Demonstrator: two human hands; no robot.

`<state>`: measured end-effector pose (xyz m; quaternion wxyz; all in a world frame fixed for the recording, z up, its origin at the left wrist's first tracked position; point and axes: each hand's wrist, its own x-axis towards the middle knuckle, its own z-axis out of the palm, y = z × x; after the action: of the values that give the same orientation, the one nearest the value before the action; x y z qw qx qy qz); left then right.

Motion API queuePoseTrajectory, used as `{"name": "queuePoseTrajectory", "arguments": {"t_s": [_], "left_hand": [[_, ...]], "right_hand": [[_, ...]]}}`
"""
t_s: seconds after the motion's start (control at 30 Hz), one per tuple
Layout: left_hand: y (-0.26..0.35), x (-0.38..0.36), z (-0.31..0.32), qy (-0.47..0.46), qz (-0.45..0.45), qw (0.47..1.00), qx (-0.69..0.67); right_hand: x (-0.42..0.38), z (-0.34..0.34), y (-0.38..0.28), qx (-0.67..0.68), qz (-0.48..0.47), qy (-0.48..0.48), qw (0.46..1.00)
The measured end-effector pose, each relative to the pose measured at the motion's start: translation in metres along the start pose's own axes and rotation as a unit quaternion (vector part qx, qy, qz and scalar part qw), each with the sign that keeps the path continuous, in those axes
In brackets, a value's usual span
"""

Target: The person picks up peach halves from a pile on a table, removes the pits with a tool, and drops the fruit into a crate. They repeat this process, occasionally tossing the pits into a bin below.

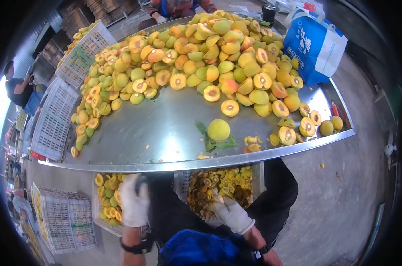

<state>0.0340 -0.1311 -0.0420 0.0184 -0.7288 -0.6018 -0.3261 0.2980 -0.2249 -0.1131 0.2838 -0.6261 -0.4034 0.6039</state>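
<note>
My left hand (134, 201), in a white glove, is over the right side of a crate of halved fruit (107, 195) below the table's front edge. Motion smears its fingers, and what it holds, if anything, cannot be made out. Gloved in white too, my right hand (231, 213) is over a crate of fruit scraps (225, 181) between my knees. Its fingers are closed around something small and yellowish that I cannot make out. On the metal table (143, 128) lies a big heap of whole and halved yellow-green fruit (201, 53). One round fruit (218, 130) rests on green leaves near the front.
A blue and white bag (314, 46) and a dark cup (268, 13) stand at the table's back right. White plastic crates (54, 117) line the left side, with another crate (65, 219) on the floor. One person (20, 86) is at far left, another (170, 8) behind the table.
</note>
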Motion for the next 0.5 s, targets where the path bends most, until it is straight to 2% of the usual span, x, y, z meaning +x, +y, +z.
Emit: {"name": "queuePoseTrajectory", "arguments": {"t_s": [0.03, 0.07, 0.1, 0.13, 0.17, 0.23, 0.3, 0.4, 0.47, 0.5], "left_hand": [[0.004, 0.028, -0.025, -0.122, -0.109, 0.986, 0.037], [-0.009, 0.038, -0.036, -0.197, -0.115, 0.964, 0.137], [-0.014, 0.048, -0.036, -0.166, -0.022, 0.971, 0.171], [-0.002, 0.063, -0.031, -0.163, 0.010, 0.979, 0.119], [0.017, 0.081, -0.021, -0.158, 0.041, 0.984, 0.066], [0.059, 0.110, 0.011, -0.217, 0.092, 0.971, -0.032], [0.099, 0.136, 0.050, -0.284, 0.161, 0.943, -0.063], [0.122, 0.154, 0.120, -0.335, 0.245, 0.909, -0.031], [0.131, 0.161, 0.138, -0.378, 0.265, 0.887, 0.011], [0.129, 0.160, 0.138, -0.371, 0.241, 0.895, -0.059]], "right_hand": [[0.001, -0.006, 0.008, 0.015, 0.024, -0.001, 1.000], [0.002, -0.009, 0.017, 0.030, 0.049, -0.005, 0.998], [0.004, -0.008, 0.027, 0.043, 0.073, -0.010, 0.996], [0.011, 0.001, 0.043, 0.052, 0.000, 0.028, 0.998], [0.017, 0.007, 0.056, 0.048, -0.019, 0.028, 0.998], [0.020, 0.009, 0.059, 0.030, -0.040, 0.032, 0.998], [0.017, 0.004, 0.050, 0.004, -0.043, 0.038, 0.998], [-0.003, -0.010, 0.017, -0.039, 0.017, 0.059, 0.997], [-0.006, -0.009, 0.017, 0.082, 0.032, 0.061, 0.994], [-0.009, -0.009, 0.019, 0.143, 0.039, 0.061, 0.987]]}}
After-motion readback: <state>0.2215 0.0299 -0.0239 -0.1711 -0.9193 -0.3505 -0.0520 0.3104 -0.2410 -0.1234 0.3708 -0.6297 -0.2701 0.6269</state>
